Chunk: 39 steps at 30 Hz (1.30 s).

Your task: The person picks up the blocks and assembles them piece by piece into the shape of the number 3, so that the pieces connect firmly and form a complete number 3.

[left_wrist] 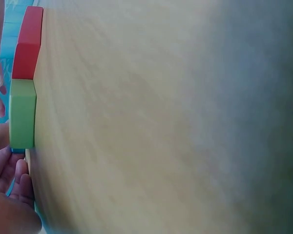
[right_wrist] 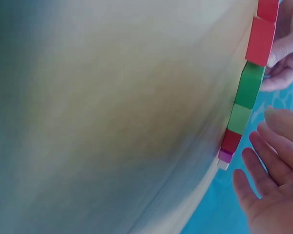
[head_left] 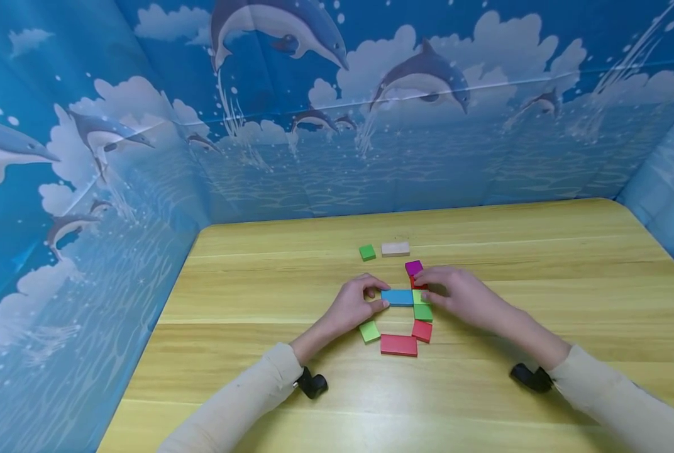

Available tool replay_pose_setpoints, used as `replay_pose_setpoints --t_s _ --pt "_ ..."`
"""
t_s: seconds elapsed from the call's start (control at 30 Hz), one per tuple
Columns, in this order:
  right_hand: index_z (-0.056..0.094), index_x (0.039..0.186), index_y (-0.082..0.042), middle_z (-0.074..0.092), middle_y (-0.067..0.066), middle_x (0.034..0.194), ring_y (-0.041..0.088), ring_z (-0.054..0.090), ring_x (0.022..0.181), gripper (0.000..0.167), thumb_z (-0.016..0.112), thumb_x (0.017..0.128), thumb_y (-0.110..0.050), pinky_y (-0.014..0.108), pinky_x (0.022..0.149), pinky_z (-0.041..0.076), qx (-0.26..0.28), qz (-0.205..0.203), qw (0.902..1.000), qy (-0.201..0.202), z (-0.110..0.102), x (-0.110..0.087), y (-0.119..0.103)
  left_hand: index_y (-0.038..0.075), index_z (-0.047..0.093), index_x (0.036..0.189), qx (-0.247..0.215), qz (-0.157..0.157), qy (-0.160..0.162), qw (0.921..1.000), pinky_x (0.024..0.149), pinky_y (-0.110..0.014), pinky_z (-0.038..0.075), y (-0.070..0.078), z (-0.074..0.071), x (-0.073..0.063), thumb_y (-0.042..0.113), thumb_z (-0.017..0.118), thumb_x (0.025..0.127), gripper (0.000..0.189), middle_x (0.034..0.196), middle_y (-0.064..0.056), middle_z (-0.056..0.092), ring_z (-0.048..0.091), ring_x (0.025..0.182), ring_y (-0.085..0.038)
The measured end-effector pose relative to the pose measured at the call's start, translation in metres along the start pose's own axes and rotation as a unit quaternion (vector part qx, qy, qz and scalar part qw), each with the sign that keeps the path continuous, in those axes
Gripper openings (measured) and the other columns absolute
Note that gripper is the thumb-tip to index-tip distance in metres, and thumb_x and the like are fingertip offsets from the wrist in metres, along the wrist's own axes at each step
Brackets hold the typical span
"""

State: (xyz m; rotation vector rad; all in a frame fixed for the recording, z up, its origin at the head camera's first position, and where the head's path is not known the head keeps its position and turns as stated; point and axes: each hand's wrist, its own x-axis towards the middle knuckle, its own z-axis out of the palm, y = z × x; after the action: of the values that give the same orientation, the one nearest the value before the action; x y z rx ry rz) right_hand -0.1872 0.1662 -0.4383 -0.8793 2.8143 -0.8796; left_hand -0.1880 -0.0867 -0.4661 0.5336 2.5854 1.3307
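My left hand [head_left: 351, 303] pinches the left end of a long blue block [head_left: 396, 298] between thumb and fingertips. The block lies flat, its right end against a light green block [head_left: 417, 294]. My right hand [head_left: 466, 296] hovers over that column with relaxed fingers, its thumb by the light green block and its fingertips over a small red block [head_left: 414, 281], partly hidden. A purple block [head_left: 414, 268] caps the column; a green block [head_left: 423, 313] and a red block [head_left: 422, 331] continue it downward. The right wrist view shows this column edge-on beside my spread right fingers [right_wrist: 259, 168].
A long red block [head_left: 398, 345] lies nearer me, with a tilted yellow-green block [head_left: 369, 331] at its upper left. Farther back are a green block [head_left: 368, 252] and a pale block [head_left: 395, 249]. A dolphin-print curtain [head_left: 405, 157] stands behind the wooden table [head_left: 541, 251].
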Motion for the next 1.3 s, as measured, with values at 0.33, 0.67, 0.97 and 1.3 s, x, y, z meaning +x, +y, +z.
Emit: replay_pose_setpoints --t_s 0.33,0.67,0.97,1.3 --pt "0.070 0.121 -0.009 0.061 0.007 0.130 0.034 0.054 0.122 0.036 0.077 0.087 -0.020 0.053 0.097 0.045 -0.012 -0.006 0.9998 -0.014 0.0036 -0.0098 -0.0066 0.013 0.073 0.110 -0.003 0.003 0.003 1.0000 0.074 -0.025 0.044 -0.0016 0.0010 0.0006 0.012 0.074 0.088 0.022 0.098 0.004 0.062 0.052 0.086 -0.013" --pt "0.071 0.117 -0.009 0.062 0.008 0.129 0.034 0.055 0.122 0.032 0.077 0.086 -0.016 0.053 0.097 0.045 -0.015 -0.004 0.9997 -0.019 0.0056 -0.0101 -0.0065 0.012 0.072 0.112 0.000 0.003 0.002 1.0000 0.074 -0.025 0.044 -0.0006 0.0005 0.0000 0.012 0.074 0.089 0.023 0.099 0.003 0.062 0.052 0.086 -0.013" --pt "0.071 0.116 -0.008 0.062 0.009 0.128 0.035 0.055 0.121 0.032 0.077 0.087 -0.018 0.053 0.096 0.045 -0.026 -0.004 0.9992 -0.030 0.0051 -0.0081 -0.0044 0.011 0.072 0.112 0.000 0.003 -0.002 1.0000 0.074 -0.025 0.044 0.0004 0.0005 0.0000 0.012 0.074 0.089 0.023 0.099 0.003 0.062 0.052 0.087 -0.014" --pt "0.072 0.115 -0.010 0.062 0.007 0.128 0.033 0.055 0.120 0.029 0.077 0.087 -0.017 0.051 0.096 0.046 -0.010 -0.011 0.9995 -0.029 0.0062 -0.0074 0.0002 0.013 0.070 0.114 0.015 0.006 -0.017 0.9997 0.073 -0.025 0.043 0.0005 -0.0023 0.0008 0.015 0.072 0.090 0.024 0.096 0.002 0.059 0.050 0.086 -0.013"
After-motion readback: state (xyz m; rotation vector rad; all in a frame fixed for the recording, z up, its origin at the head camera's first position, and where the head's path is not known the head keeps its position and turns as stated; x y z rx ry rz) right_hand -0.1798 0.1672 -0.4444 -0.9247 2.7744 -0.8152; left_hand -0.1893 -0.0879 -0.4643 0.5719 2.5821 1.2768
